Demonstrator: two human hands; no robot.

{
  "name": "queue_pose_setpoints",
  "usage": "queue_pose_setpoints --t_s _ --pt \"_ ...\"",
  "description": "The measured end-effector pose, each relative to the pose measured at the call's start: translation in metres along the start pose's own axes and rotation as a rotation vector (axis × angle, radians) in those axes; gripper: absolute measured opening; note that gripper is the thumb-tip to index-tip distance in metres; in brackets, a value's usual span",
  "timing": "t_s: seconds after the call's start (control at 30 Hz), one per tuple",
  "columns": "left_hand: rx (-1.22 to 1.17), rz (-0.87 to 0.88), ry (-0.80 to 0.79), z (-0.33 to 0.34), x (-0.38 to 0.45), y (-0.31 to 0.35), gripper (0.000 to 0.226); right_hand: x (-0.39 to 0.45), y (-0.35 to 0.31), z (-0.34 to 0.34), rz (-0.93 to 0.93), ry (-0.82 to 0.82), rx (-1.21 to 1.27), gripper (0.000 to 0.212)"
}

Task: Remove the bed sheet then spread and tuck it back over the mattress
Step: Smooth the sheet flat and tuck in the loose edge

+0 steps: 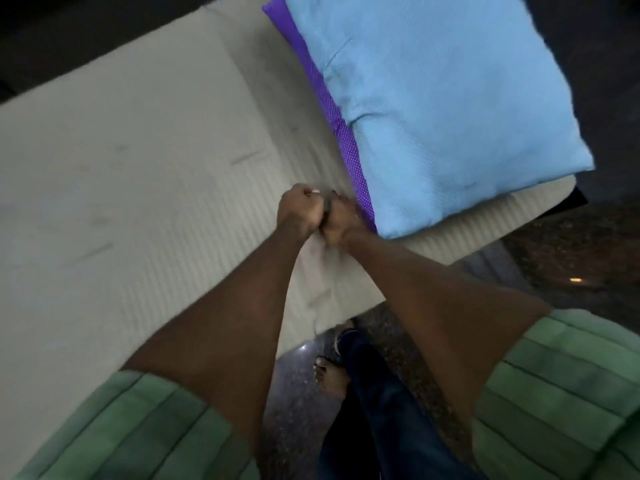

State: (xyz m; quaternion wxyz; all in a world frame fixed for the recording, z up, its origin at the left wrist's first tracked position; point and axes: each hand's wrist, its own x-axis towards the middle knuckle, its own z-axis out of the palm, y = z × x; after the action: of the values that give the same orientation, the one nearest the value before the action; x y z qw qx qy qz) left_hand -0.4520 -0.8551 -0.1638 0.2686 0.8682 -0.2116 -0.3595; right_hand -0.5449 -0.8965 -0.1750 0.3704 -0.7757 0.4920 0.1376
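Sheet lies flat over the bed, beige, faintly ribbed. Left hand and right hand sit knuckle to knuckle at centre frame, fingers curled tight, apparently bunching sheet fabric; blur hides the exact hold. Blue pillow at 1 o'clock, on a purple pillow, both resting on the sheet. Judgement: clear the pillows first, then lift the sheet evenly from the near edge at 6 o'clock to avoid snagging.
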Motion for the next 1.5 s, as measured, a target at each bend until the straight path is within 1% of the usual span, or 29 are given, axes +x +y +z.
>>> queue_pose_setpoints --t_s 0.1,0.17,0.3,0.37,0.47,0.53,0.57,0.6,0.73,0.83,0.97,1.07,1.1,1.17,1.23,1.27,1.3,1.37,1.43,1.5 --pt "0.128 0.047 -0.123 -0.033 -0.028 0.055 0.034 -0.030 -0.013 -0.051 -0.041 -0.018 0.006 0.047" --pt "0.117 0.058 -0.149 -0.054 -0.046 0.089 0.037 -0.048 -0.018 -0.091 -0.053 -0.002 0.032 0.039" --pt "0.087 0.062 -0.131 -0.089 -0.103 0.142 0.038 -0.106 -0.029 -0.178 -0.041 0.085 0.071 0.044" --pt "0.106 0.090 -0.115 -0.095 -0.130 0.165 0.038 -0.127 -0.032 -0.209 -0.044 0.133 0.116 0.048" --pt "0.104 0.112 -0.141 -0.095 -0.159 0.193 0.038 -0.148 -0.034 -0.242 -0.026 0.178 0.226 0.050" --pt "0.040 0.128 -0.131 -0.097 -0.165 0.213 0.029 -0.148 -0.035 -0.260 -0.023 0.205 0.272 0.051" --pt "0.006 0.116 -0.137 -0.096 -0.167 0.216 0.025 -0.147 -0.032 -0.262 -0.011 0.192 0.284 0.052" --pt "-0.017 0.118 -0.126 -0.098 -0.163 0.228 0.025 -0.141 -0.033 -0.272 -0.003 0.194 0.300 0.053" --pt "-0.008 0.117 -0.094 -0.098 -0.137 0.267 0.038 -0.103 -0.028 -0.304 0.017 0.211 0.339 0.060" --pt "-0.002 0.074 -0.054 -0.085 -0.097 0.287 0.046 -0.062 -0.020 -0.329 0.025 0.230 0.328 0.063" --pt "0.069 -0.020 -0.026 -0.059 -0.032 0.318 0.064 0.012 0.009 -0.373 0.012 0.254 0.220 0.077" --pt "0.123 -0.100 0.057 -0.046 0.008 0.326 0.082 0.065 0.036 -0.400 0.071 0.277 0.163 0.093" --pt "0.108 -0.144 0.091 -0.042 0.023 0.325 0.091 0.086 0.045 -0.406 0.108 0.260 0.162 0.102" --pt "0.025 -0.245 0.112 -0.037 0.048 0.315 0.118 0.113 0.061 -0.411 0.198 0.164 0.228 0.126" --pt "-0.099 -0.340 0.041 -0.028 0.076 0.303 0.140 0.142 0.073 -0.404 0.266 0.037 0.388 0.153" --pt "-0.148 -0.380 0.000 -0.022 0.090 0.297 0.148 0.155 0.076 -0.395 0.285 0.005 0.420 0.163" --pt "-0.178 -0.421 -0.029 -0.016 0.101 0.292 0.156 0.163 0.078 -0.383 0.301 -0.001 0.398 0.168" --pt "-0.200 -0.500 -0.034 -0.006 0.122 0.280 0.167 0.175 0.079 -0.361 0.324 0.013 0.347 0.165" --pt "-0.239 -0.543 -0.004 -0.001 0.140 0.267 0.171 0.189 0.083 -0.346 0.342 0.041 0.365 0.163" --pt "-0.310 -0.532 0.012 -0.004 0.146 0.256 0.169 0.203 0.093 -0.340 0.353 0.024 0.379 0.168"
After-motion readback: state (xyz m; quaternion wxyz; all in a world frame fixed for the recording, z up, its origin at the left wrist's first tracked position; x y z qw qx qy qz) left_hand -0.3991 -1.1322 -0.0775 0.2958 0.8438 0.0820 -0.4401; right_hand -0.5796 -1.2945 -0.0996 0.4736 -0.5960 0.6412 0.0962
